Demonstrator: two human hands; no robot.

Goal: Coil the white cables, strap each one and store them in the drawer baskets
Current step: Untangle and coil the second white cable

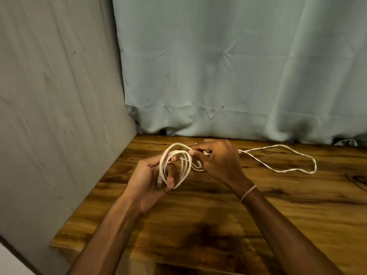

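A white cable (185,167) is partly wound into several loops above the wooden table (218,225). My left hand (147,179) grips the coil, its fingers curled through the loops, with a grey plug end lying against the palm. My right hand (216,161) pinches a strand at the top of the coil. The loose rest of the cable (288,169) trails right across the table in one long flat loop.
A grey panel (59,116) walls off the left side and a pale green curtain (238,66) hangs behind the table. A dark cable (357,180) lies at the right edge. The table's front edge shows a dark gap below.
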